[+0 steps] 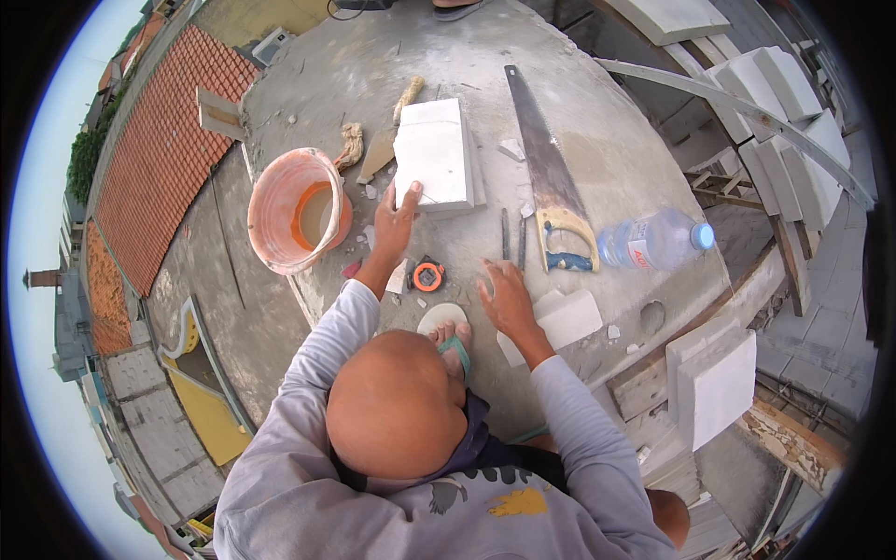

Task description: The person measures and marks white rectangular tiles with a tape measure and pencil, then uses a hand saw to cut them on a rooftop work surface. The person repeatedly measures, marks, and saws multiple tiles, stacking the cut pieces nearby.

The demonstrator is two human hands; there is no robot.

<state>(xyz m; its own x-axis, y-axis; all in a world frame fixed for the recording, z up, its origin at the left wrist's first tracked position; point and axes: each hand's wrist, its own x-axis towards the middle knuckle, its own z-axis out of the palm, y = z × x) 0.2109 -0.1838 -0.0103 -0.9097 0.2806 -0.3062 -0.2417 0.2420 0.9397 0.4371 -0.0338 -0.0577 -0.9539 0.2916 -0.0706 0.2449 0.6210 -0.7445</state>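
A white rectangular block (432, 149) lies on the concrete slab, with what looks like another block under it. My left hand (397, 222) is at its near left corner, thumb on the edge and fingers along the side. My right hand (509, 301) hovers apart from it, fingers loosely spread and holding nothing. Beyond those fingertips lie two slim dark sticks (506, 233), perhaps pencils. A handsaw (543, 140) with a tan and blue handle lies to their right. Between my hands sits an orange and black tape measure (428, 275). Near my right wrist is a white block piece (567, 319).
An orange-pink bucket (271, 210) with greyish liquid stands left. Near it are a crumpled cloth (351, 147) and a flat-bladed tool (378, 154). A clear plastic bottle (653, 241) lies right, by the slab's edge. More white blocks (714, 383) stand beyond that edge.
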